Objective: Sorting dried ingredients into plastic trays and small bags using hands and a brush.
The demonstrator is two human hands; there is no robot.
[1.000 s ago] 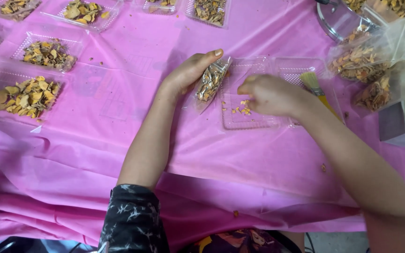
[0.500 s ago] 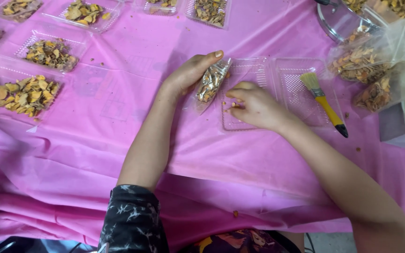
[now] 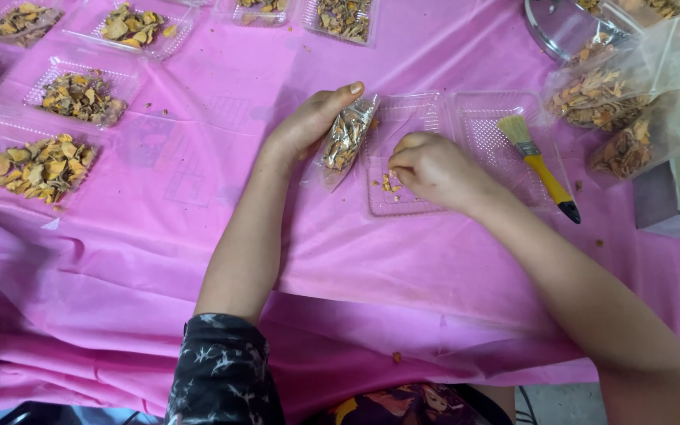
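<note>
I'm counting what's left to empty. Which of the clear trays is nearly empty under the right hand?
The open hinged tray under the right hand: only a few crumbs remain, while the trays at left hold full heaps.

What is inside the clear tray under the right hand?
A few dried yellow-brown bits lie in the tray, beside the right hand. Whatever sits under the hand is hidden.

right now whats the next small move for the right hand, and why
Probably lift the pinched bits to the small clear bag. The right hand is curled over the few dried pieces in the clear tray, while the left hand holds that part-filled bag tilted beside it.
</note>
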